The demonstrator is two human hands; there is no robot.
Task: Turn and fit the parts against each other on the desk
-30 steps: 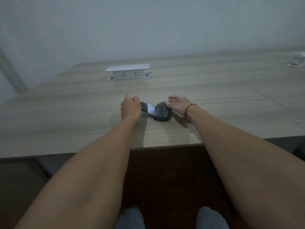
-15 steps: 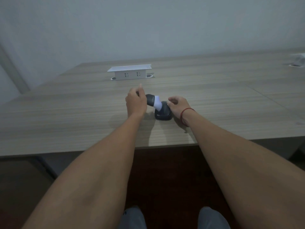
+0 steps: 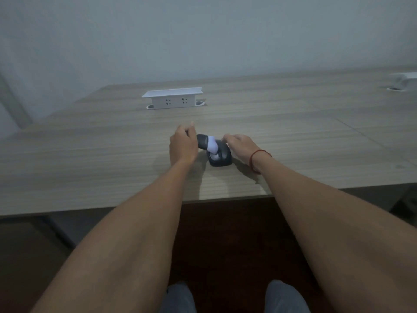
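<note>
A small dark object with a white middle part (image 3: 213, 148) lies on the wooden table (image 3: 90, 166), between my two hands. It looks like two dark pieces joined by something white; what it is I cannot tell. My left hand (image 3: 183, 145) grips the left dark piece, lifted off the table, with fingers curled round it. My right hand (image 3: 240, 146) holds the rounder dark piece (image 3: 222, 158), which rests on the table, fingertips on its top. A red cord circles my right wrist.
A white raised socket box (image 3: 172, 98) stands at the back of the table. Another white box (image 3: 404, 82) shows at the far right edge. The table's front edge runs just below my hands; my knees show beneath.
My left hand has lifted its dark piece up and away from me, tilting it. The right hand stayed on the rounder piece.
</note>
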